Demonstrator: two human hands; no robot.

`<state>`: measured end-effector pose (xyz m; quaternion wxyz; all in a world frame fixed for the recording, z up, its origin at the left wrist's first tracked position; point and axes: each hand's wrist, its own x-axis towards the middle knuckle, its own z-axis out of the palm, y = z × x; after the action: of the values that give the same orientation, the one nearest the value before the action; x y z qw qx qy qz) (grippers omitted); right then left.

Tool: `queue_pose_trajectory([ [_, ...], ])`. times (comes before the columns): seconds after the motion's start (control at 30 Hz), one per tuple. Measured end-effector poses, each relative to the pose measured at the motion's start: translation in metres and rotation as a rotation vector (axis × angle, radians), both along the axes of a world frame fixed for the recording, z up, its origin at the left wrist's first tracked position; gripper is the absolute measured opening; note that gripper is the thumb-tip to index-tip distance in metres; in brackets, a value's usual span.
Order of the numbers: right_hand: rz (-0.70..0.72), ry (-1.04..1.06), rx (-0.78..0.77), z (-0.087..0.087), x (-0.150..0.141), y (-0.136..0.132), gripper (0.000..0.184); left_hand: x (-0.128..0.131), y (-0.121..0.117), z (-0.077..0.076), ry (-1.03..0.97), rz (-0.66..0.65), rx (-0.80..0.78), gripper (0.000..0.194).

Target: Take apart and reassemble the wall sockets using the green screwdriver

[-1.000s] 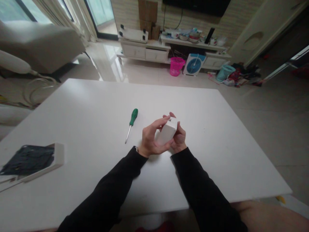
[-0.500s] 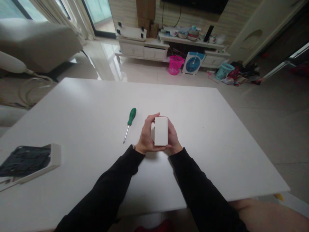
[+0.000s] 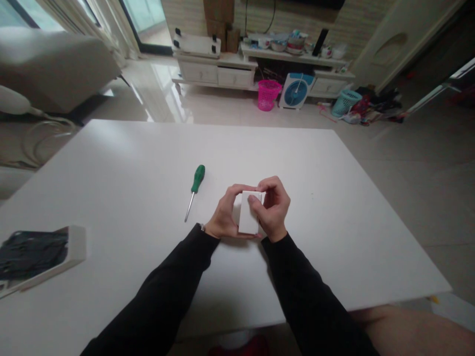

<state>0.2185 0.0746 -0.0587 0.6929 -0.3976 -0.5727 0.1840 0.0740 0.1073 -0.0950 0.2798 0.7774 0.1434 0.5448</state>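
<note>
A small white rectangular box [image 3: 248,217] is held between both hands just above the white table [image 3: 334,207]. My left hand [image 3: 223,218] cups its left side, fingers curled round it. My right hand [image 3: 273,207] wraps the right side, with the thumb pressed on the box's top face. A green-handled screwdriver [image 3: 194,188] lies on the table a little to the left of my left hand, its tip toward me.
A flat white tray with a dark panel in it [image 3: 35,257] lies at the table's left near edge. Beyond the table are a pink basket [image 3: 267,94], a blue fan [image 3: 295,91], a teal basket [image 3: 345,101] and a low white cabinet [image 3: 215,74].
The box was turned from tilted to upright between my hands. My right hand has come round from behind it and its thumb now lies on the top face.
</note>
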Motion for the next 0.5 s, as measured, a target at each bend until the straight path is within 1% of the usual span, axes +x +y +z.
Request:
queue_pose_trajectory([
  [0.13, -0.010, -0.023, 0.011, 0.0023, 0.0012, -0.0011, 0.020, 0.0004, -0.0012, -0.0015, -0.027, -0.022, -0.032, 0.110],
  [0.3, -0.037, 0.002, 0.058, 0.0023, -0.0016, -0.0016, 0.019, 0.0012, -0.0042, -0.0024, -0.054, -0.033, -0.080, 0.110],
  [0.5, -0.070, -0.005, 0.110, 0.0013, -0.0019, -0.0007, 0.018, 0.0038, -0.0069, -0.0058, -0.075, -0.097, -0.167, 0.111],
])
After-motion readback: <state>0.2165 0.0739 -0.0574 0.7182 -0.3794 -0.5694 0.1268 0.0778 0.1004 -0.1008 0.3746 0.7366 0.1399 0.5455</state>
